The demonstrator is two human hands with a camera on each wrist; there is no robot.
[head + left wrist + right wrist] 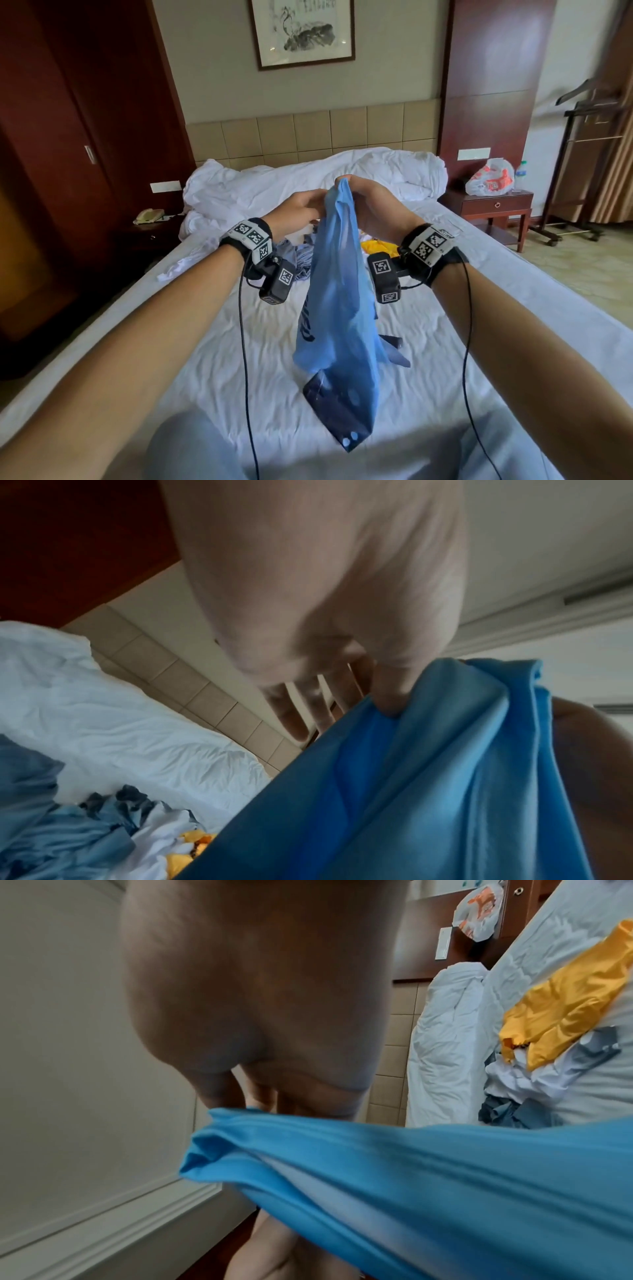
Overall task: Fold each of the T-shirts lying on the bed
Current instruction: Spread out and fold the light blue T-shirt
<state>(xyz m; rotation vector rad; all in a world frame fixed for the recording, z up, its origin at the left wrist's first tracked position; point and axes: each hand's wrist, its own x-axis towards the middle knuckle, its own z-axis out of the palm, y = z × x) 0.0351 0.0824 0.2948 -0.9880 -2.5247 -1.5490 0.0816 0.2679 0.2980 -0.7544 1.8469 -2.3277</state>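
A light blue T-shirt [337, 291] with a dark navy part at its lower end hangs bunched above the bed [212, 342]. Both hands hold its top edge, close together. My left hand [301, 209] pinches the cloth from the left; the left wrist view shows its thumb pressed into the blue fabric [428, 764] while the other fingers spread loosely behind. My right hand [368, 202] grips the same edge from the right, fingers curled over the blue cloth [394, 1172]. The shirt's lower tip reaches the sheet near my knee.
A heap of other shirts lies mid-bed: a yellow one [380, 247], white ones [185, 262] and grey-blue ones [301, 260]. A rumpled white duvet [308, 181] fills the head end. Nightstands flank the bed, the right one [493, 205] bearing a plastic bag [489, 178].
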